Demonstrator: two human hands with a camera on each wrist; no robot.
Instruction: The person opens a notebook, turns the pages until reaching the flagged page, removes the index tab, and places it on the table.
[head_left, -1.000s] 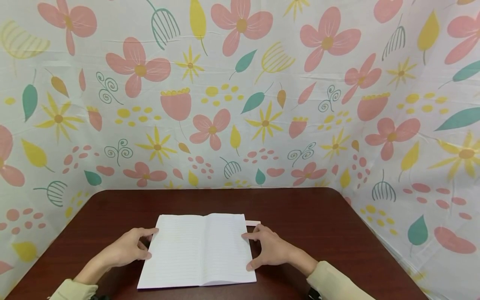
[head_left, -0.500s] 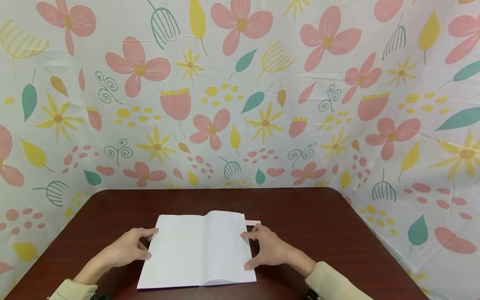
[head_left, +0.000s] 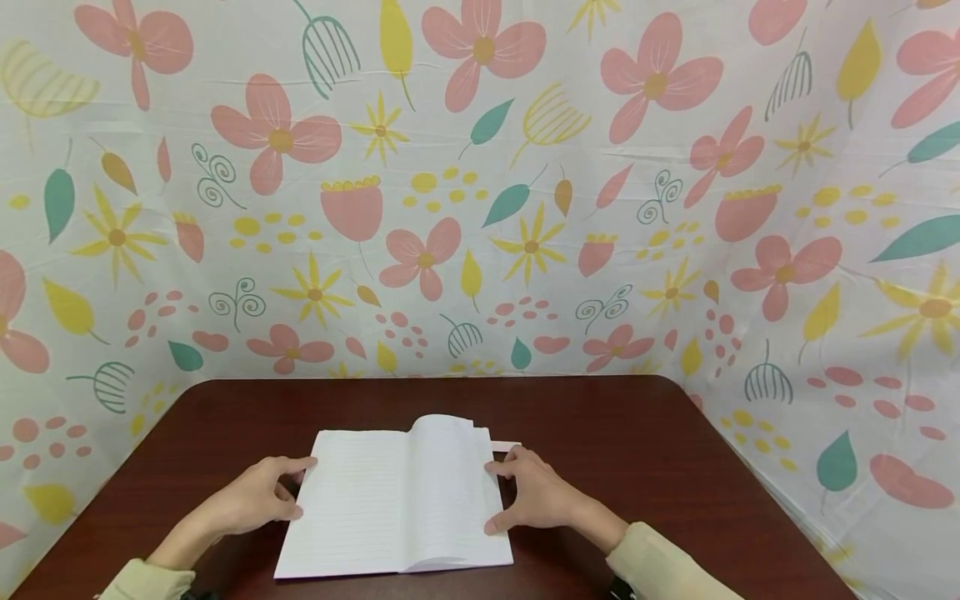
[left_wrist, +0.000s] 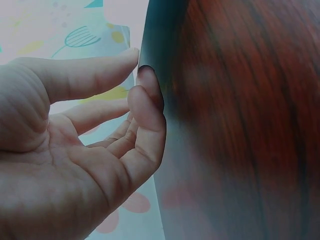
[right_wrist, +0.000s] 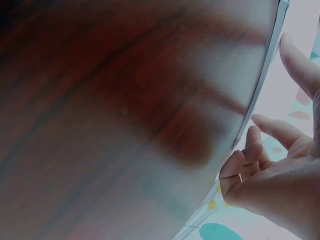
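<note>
A notebook (head_left: 360,500) with ruled white pages lies spread on the dark wooden table. My left hand (head_left: 251,492) holds its left edge, with index finger and thumb set apart along it; the lower fingers are curled in the left wrist view. Along the right edge, the index finger and thumb of my right hand (head_left: 542,492) press on the page. That right page (head_left: 442,483) bulges up near the spine, its outer edge drawn inward so that a strip of the sheet beneath shows. In the right wrist view, the right hand's (right_wrist: 280,165) remaining fingers are bent.
A pale strip (head_left: 506,446) sticks out from the notebook's upper right side. The dark wooden table (head_left: 615,433) has rounded far corners. A flower-patterned curtain (head_left: 480,217) hangs behind it and along the sides.
My right fingertips have shifted slightly on the page. The right page has risen from nearly flat into a tall curve near the spine. The left hand stays put.
</note>
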